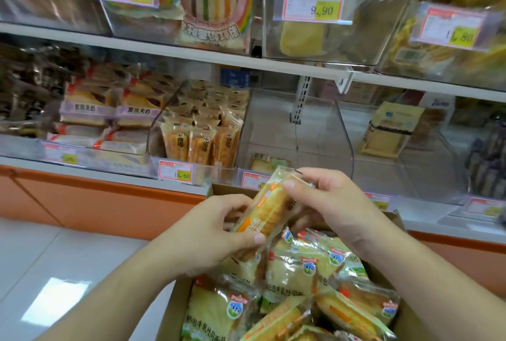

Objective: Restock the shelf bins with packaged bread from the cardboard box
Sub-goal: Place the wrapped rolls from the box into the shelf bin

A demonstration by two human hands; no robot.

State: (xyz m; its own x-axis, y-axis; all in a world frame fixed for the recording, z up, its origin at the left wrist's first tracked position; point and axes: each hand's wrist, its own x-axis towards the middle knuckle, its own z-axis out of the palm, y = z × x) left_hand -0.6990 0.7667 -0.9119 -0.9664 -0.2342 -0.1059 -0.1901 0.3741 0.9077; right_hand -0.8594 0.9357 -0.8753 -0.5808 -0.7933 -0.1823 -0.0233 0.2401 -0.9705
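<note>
I see the shelf (246, 65) across the far side, its clear bin (295, 132) straight ahead nearly bare. The cardboard box (175, 302) sits near me, full of packs. Above it my left hand (208, 234) and right hand (328, 204) both pinch one bread pack (269, 208). It looks light, soft and slippery-wrapped, so I'd hold its ends gently, not squeeze the middle.

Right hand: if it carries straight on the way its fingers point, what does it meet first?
The right hand points left across the bread packet that it pinches, so beyond that, probably the left hand fingers; depth unclear.
</note>
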